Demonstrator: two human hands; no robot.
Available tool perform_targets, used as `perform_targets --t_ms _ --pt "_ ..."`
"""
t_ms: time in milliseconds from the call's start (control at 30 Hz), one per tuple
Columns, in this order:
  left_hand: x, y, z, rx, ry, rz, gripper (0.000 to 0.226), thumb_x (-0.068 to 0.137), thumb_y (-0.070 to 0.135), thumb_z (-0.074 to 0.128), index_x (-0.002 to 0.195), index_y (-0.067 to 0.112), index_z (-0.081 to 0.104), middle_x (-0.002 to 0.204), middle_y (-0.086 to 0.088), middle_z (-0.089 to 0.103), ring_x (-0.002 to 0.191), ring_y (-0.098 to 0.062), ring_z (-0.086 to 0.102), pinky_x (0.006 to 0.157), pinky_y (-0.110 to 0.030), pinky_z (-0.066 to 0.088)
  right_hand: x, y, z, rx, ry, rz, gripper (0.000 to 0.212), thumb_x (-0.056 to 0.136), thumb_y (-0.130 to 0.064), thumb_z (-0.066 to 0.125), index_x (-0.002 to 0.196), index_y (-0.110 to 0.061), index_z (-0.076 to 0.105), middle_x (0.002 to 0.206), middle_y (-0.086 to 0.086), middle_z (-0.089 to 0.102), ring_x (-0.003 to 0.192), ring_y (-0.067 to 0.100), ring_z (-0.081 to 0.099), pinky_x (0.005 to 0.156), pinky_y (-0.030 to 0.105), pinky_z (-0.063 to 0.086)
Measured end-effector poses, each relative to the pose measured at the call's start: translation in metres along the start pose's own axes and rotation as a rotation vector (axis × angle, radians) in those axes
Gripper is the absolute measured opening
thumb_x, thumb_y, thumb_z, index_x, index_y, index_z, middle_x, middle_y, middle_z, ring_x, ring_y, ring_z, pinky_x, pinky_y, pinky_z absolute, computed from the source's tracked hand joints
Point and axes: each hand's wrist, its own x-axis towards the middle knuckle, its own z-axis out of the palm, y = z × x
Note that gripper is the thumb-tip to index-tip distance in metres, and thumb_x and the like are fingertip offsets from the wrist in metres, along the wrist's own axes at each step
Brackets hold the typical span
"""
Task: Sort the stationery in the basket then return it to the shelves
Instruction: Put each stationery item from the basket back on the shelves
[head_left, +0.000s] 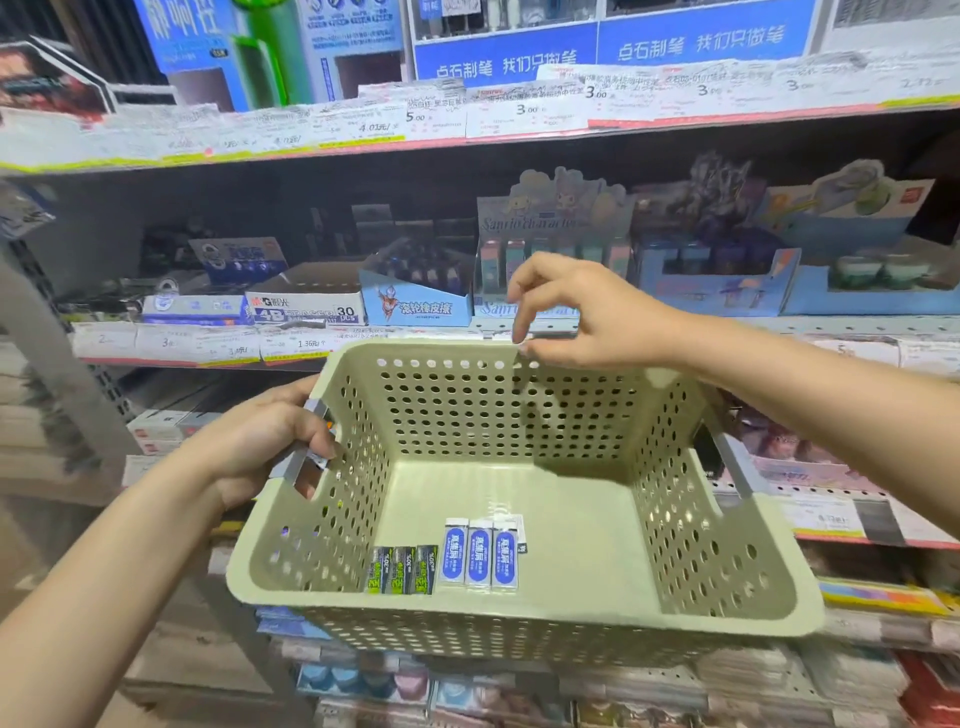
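Note:
A pale green perforated basket (524, 605) is held up in front of the shelves. My left hand (260, 441) grips its grey left handle. On the basket floor lie three blue-and-white erasers (480, 553) side by side, with three dark packs with green print (402, 569) to their left. My right hand (582, 312) hovers above the basket's far rim, fingers relaxed and pointing down, holding nothing.
The middle shelf (291, 343) behind the basket carries eraser display boxes: a white 4B box (306, 306), a blue cartoon box (421, 301), a pastel character display (545, 244). Price tags line the shelf edges. More stock fills the lower shelves.

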Motion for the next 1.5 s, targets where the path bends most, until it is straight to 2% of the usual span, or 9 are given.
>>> perform_targets --t_ms 67,167,400,633,833,1100,1300,1433,1500 --pt "-0.007 -0.001 -0.003 -0.027 0.016 -0.011 0.040 0.065 -0.016 0.043 0.090 0.012 0.057 0.049 -0.004 0.056 0.035 -0.016 0.053 0.030 -0.021 0.042 0.004 -0.007 0.006 -0.002 -0.075 -0.024 0.005 0.080 -0.018 0.069 0.081 -0.021 0.072 0.108 -0.005 0.052 0.102 0.008 0.051 0.092 0.026 0.039" --pt "-0.016 -0.008 -0.013 -0.028 0.064 -0.004 0.051 0.049 -0.009 0.048 0.092 0.014 0.060 0.059 -0.008 0.058 0.042 -0.020 0.056 0.034 -0.025 0.046 0.009 -0.014 0.014 -0.017 -0.161 -0.044 0.006 0.080 -0.020 0.068 0.085 -0.022 0.072 0.116 -0.002 0.054 0.105 0.015 0.055 0.090 0.031 0.043" --pt "-0.041 -0.019 -0.050 -0.028 0.145 -0.022 0.056 0.046 -0.006 0.047 0.096 0.015 0.057 0.075 -0.013 0.048 0.041 -0.018 0.055 0.031 -0.025 0.044 0.029 -0.030 0.030 -0.078 -0.214 -0.035 0.015 0.084 -0.014 0.063 0.095 -0.023 0.071 0.124 -0.002 0.051 0.080 0.012 0.054 0.080 0.031 0.045" --pt "-0.070 -0.030 -0.100 -0.037 0.158 -0.057 0.058 0.047 -0.007 0.049 0.101 0.014 0.056 0.070 -0.014 0.046 0.035 -0.018 0.047 0.031 -0.022 0.042 0.061 -0.060 0.051 -0.044 -0.254 -0.023 0.034 0.084 0.005 0.056 0.104 -0.018 0.071 0.104 -0.003 0.068 0.093 0.009 0.061 0.086 0.026 0.049" --pt "-0.099 -0.035 -0.146 -0.066 0.142 -0.061 0.052 0.077 -0.023 0.028 0.104 0.013 0.055 0.059 -0.012 0.060 0.035 -0.016 0.056 0.030 -0.021 0.043 0.090 -0.103 0.078 0.041 -0.252 0.026 0.039 0.081 0.013 0.051 0.100 -0.016 0.070 0.098 -0.007 0.069 0.093 0.011 0.065 0.088 0.035 0.052" --pt "-0.119 -0.045 -0.220 0.045 0.143 -0.110 0.052 0.068 -0.016 0.045 0.104 0.021 0.054 0.088 -0.020 0.056 0.041 -0.019 0.060 0.033 -0.025 0.045 0.130 -0.151 0.111 0.044 -0.236 0.087 0.043 0.082 0.010 0.052 0.099 -0.025 0.070 0.099 -0.008 0.072 0.093 0.008 0.066 0.086 0.039 0.054" --pt "-0.115 -0.061 -0.255 0.117 0.163 -0.071 0.048 0.074 -0.016 0.040 0.100 0.021 0.054 0.087 -0.018 0.062 0.060 -0.024 0.066 0.047 -0.031 0.052 0.149 -0.175 0.127 0.053 -0.230 0.095 0.042 0.081 0.010 0.052 0.100 -0.023 0.071 0.100 -0.004 0.072 0.095 0.013 0.067 0.087 0.040 0.053" --pt "-0.108 -0.069 -0.270 0.164 0.164 -0.065 0.055 0.063 -0.005 0.051 0.111 0.023 0.050 0.104 -0.022 0.060 0.093 -0.041 0.061 0.082 -0.057 0.051 0.162 -0.177 0.135 0.059 -0.252 0.098 0.046 0.080 0.013 0.051 0.102 -0.022 0.070 0.102 -0.001 0.072 0.095 0.015 0.066 0.087 0.042 0.053" --pt "-0.103 -0.071 -0.276 0.146 0.151 -0.077 0.055 0.061 -0.002 0.052 0.110 0.024 0.050 0.104 -0.023 0.060 0.090 -0.040 0.060 0.082 -0.056 0.049 0.168 -0.175 0.137 0.053 -0.263 0.102 0.046 0.080 0.013 0.051 0.102 -0.023 0.070 0.101 -0.001 0.072 0.095 0.016 0.066 0.086 0.042 0.053"
